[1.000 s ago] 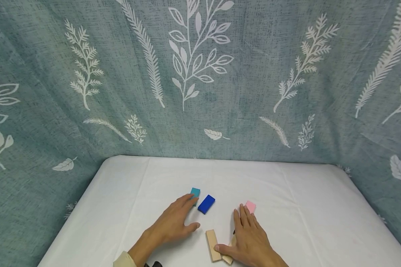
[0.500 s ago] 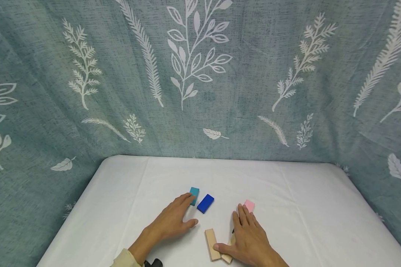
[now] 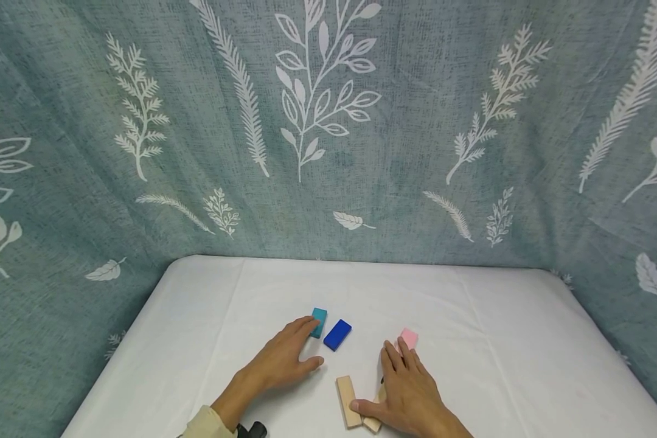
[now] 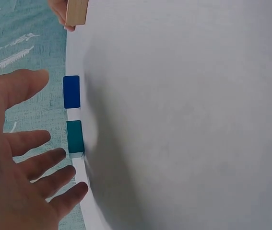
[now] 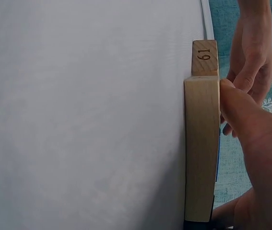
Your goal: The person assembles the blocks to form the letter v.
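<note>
My left hand (image 3: pixel 283 359) is held low over the white table with fingers extended and thumb apart. Its fingertips overlap a teal block (image 3: pixel 319 322) in the head view; the left wrist view shows nothing in its grasp. Beside the teal block lies a dark blue block (image 3: pixel 337 335). My right hand (image 3: pixel 410 389) lies palm down with straight fingers, partly covering a pink block (image 3: pixel 409 338) and a plain wooden block (image 3: pixel 371 424). The thumb touches around the edge of another wooden block (image 3: pixel 348 401). In the right wrist view, one wooden block (image 5: pixel 205 57) has a printed number on its end.
The white-covered table (image 3: pixel 498 340) reaches back to a green leaf-patterned curtain (image 3: pixel 328 201). A small black object (image 3: pixel 257 430) shows by the left wrist. A dark bit beside the right hand is mostly hidden.
The right hand's fingers have spread slightly apart, and the index finger has drawn back a little. The left hand is almost still. The blocks have stayed where they were.
</note>
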